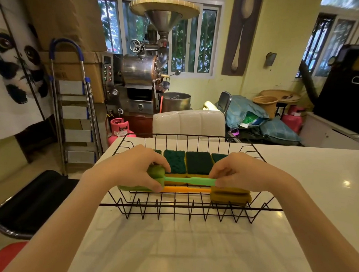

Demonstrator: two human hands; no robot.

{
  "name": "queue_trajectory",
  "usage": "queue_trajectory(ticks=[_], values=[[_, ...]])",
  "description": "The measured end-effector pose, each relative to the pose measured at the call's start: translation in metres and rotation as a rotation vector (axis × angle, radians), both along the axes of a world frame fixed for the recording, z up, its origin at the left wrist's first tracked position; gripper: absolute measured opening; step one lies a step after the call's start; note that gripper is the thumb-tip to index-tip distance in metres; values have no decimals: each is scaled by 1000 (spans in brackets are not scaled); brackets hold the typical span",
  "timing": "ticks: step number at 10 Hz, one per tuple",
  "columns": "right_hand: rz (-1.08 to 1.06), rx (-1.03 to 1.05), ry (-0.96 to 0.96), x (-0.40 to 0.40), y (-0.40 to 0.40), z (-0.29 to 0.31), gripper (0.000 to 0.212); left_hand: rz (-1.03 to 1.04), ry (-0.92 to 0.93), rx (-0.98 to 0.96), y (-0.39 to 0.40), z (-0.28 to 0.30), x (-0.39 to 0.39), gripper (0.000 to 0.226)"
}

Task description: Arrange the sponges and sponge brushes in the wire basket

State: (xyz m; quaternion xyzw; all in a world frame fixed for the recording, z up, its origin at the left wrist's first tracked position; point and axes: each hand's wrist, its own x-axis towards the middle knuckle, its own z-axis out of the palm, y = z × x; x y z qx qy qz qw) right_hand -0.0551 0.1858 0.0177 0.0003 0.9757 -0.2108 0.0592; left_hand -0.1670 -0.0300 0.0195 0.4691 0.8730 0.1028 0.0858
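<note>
A black wire basket (190,207) stands on the white table. Several sponges with dark green tops (198,162) lie in a row along its back. A green sponge brush (185,180) is held level inside the basket. My left hand (138,168) grips its green sponge head, and my right hand (238,172) pinches the end of its handle. Beneath it lies an orange sponge brush (184,190), its yellow-brown sponge head (230,196) at the right. Another green sponge (131,188) shows under my left hand.
The white table (190,249) runs toward me in front of the basket and to its right. A white chair back (188,124) stands behind the table. A black stool (27,205) sits at the left, with a stepladder (74,110) beyond it.
</note>
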Motion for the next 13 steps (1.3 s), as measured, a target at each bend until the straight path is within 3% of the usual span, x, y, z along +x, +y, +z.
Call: queue_trajectory(ticks=[4,10,12,13], values=[[1,146,-127,-4,-20,-15,27,-18,-26,-207,8,-21,-3,38],[68,29,-111,-7,-18,-19,24,7,-89,-271,12,-30,-1,42],[66,-28,18,9,-15,10,22,28,-176,-184,3,-11,0,41],[57,-130,140,38,-9,40,22,71,-112,-69,-9,3,0,40]])
